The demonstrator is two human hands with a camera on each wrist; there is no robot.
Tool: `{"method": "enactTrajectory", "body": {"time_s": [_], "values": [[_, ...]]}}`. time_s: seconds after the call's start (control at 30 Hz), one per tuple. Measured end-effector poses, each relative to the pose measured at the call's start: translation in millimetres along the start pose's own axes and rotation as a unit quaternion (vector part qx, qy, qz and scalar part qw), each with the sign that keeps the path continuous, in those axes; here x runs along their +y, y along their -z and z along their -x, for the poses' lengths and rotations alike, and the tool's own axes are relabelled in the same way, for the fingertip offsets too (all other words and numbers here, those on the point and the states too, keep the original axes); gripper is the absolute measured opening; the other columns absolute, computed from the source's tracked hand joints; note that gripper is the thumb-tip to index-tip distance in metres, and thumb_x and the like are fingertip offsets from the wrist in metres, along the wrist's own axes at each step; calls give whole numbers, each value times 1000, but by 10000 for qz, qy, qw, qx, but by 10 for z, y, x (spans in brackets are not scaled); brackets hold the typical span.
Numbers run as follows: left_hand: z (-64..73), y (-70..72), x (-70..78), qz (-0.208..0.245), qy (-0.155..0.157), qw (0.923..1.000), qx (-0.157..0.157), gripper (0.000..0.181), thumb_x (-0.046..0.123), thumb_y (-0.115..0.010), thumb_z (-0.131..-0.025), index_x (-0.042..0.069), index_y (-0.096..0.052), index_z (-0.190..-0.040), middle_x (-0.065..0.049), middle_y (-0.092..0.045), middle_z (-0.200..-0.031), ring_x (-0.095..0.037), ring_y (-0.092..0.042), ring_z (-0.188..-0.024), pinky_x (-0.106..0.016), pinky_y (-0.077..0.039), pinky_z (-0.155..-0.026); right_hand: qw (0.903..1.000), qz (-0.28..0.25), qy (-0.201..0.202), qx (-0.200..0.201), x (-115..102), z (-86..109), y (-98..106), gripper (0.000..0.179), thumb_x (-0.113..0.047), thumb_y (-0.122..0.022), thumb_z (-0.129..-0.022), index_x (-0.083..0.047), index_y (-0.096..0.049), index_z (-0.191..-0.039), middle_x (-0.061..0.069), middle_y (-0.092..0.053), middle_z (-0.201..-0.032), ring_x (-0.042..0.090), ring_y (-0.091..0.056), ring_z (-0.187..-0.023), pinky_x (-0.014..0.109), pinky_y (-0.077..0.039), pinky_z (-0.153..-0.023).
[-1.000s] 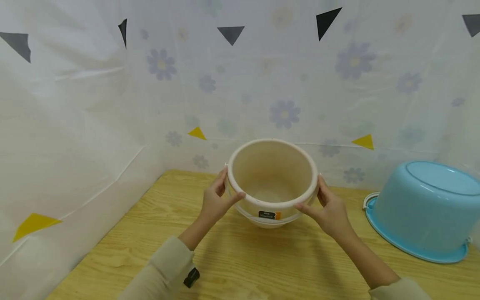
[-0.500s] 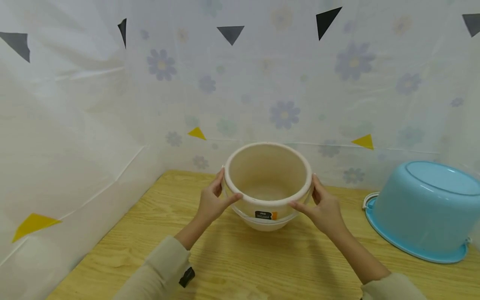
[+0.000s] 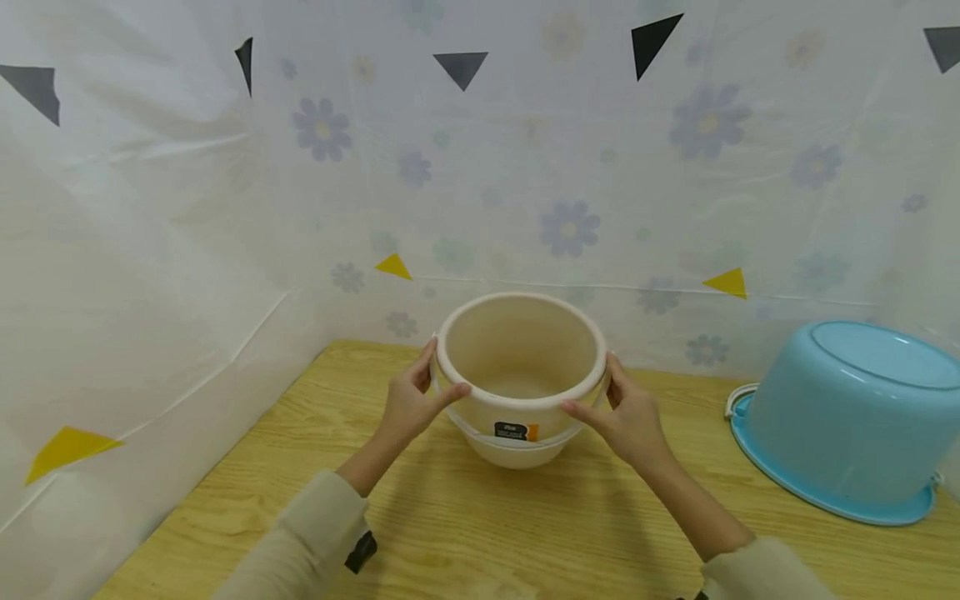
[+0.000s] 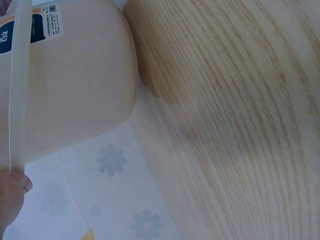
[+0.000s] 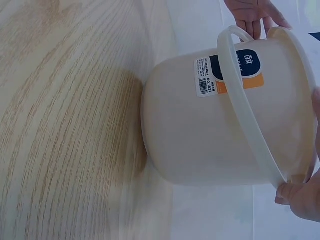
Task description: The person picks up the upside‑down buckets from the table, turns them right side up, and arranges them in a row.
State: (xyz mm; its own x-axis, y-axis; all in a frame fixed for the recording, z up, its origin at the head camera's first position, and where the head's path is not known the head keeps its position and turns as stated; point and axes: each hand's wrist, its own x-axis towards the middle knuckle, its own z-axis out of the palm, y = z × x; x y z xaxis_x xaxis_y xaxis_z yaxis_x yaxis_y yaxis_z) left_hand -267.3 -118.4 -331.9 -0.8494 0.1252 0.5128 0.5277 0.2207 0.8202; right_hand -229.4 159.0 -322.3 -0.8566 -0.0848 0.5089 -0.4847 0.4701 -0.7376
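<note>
A cream plastic bucket (image 3: 517,402) stands upright near the middle of the table, its open mouth tipped slightly toward me in the head view. My left hand (image 3: 411,398) holds its rim at the left, thumb over the front edge and fingers behind. On the opposite side my right hand (image 3: 626,421) grips the rim the same way. The bucket's pale handle (image 5: 245,110) hangs down across the front wall, over a dark and orange label (image 5: 250,62). In both wrist views the bucket's base is right at the tabletop, with a shadow beside it.
A light blue bucket (image 3: 847,425) sits upside down on the wooden table (image 3: 487,533) at the right. A white flowered sheet (image 3: 487,167) hangs close behind the table, and a plain white one (image 3: 150,250) runs along the left side.
Both hands have moved the cream bucket left and a little toward me, keeping their hold on the rim. The blue bucket has stayed in place.
</note>
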Motion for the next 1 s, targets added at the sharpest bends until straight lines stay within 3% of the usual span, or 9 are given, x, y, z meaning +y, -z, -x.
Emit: {"method": "enactTrajectory", "body": {"time_s": [0.33, 0.53, 0.63, 0.67, 0.73, 0.8, 0.83, 0.9, 1.0], "values": [[-2, 117, -40, -39, 81, 9999, 60, 93, 35, -76, -74, -5, -27, -142, -21, -30, -147, -31, -36, -132, -32, -35, -104, 9997, 244, 50, 84, -6, -69, -126, 89, -18, -79, -73, 4, -28, -143, 27, -39, -141, 36, -45, -126, 39, -39, -100], [-24, 175, -80, -120, 173, 9996, 180, 88, 30, -76, -76, -6, -29, -141, -22, -31, -146, -32, -39, -131, -33, -37, -103, 9992, 340, -194, 0, -22, -121, -193, 88, -26, -77, -75, 1, -29, -144, 25, -39, -141, 35, -47, -124, 43, -41, -100], [-40, 200, -105, -117, 245, 9994, 208, 83, 21, -76, -77, -4, -30, -141, -21, -31, -146, -32, -39, -131, -33, -36, -104, 9983, 490, -312, -20, -38, -145, -226, 88, -28, -77, -75, -1, -29, -144, 25, -46, -136, 30, -61, -104, 40, -50, -92], [-42, 210, -110, -115, 245, 9994, 211, 81, 19, -75, -78, -4, -30, -141, -21, -31, -146, -32, -38, -131, -33, -35, -104, 9981, 533, -315, -22, -42, -151, -235, 89, -29, -77, -75, 0, -29, -144, 25, -46, -136, 30, -61, -103, 40, -51, -91], [-50, 226, -126, -108, 282, 9993, 217, 79, 15, -74, -79, -4, -30, -141, -20, -31, -147, -31, -37, -132, -33, -34, -105, 9973, 624, -389, -38, -52, -161, -256, 90, -30, -77, -75, 1, -27, -144, 28, -55, -126, 27, -60, -82, 36, -55, -78], [-55, 242, -135, -103, 326, 9992, 223, 77, 13, -73, -80, -4, -30, -141, -20, -30, -147, -31, -37, -132, -32, -34, -105, 9970, 656, -409, -33, -59, -169, -278, 91, -30, -77, -75, 2, -27, -143, 28, -54, -126, 30, -62, -86, 36, -55, -77], [-56, 250, -139, -83, 349, 9991, 219, 76, 11, -73, -80, -3, -30, -141, -19, -30, -147, -31, -37, -133, -32, -34, -106, 9971, 657, -382, -14, -62, -172, -289, 91, -30, -78, -74, 4, -27, -143, 26, -47, -134, 33, -61, -102, 39, -53, -85], [-56, 269, -148, -79, 391, 9990, 220, 75, 9, -72, -80, -3, -30, -141, -19, -30, -147, -31, -37, -132, -32, -34, -106, 9972, 609, -426, -22, -66, -183, -314, 91, -29, -78, -73, 1, -28, -143, 27, -63, -104, 30, -59, -78, 31, -53, -67], [-47, 297, -162, -84, 460, 9986, 242, 73, 7, -71, -81, -2, -31, -142, -20, -32, -146, -32, -40, -130, -32, -36, -104, 9975, 586, -404, 0, -61, -201, -350, 92, -28, -79, -72, 1, -29, -143, 21, -61, -82, 25, -56, -70, 26, -49, -58]]}}
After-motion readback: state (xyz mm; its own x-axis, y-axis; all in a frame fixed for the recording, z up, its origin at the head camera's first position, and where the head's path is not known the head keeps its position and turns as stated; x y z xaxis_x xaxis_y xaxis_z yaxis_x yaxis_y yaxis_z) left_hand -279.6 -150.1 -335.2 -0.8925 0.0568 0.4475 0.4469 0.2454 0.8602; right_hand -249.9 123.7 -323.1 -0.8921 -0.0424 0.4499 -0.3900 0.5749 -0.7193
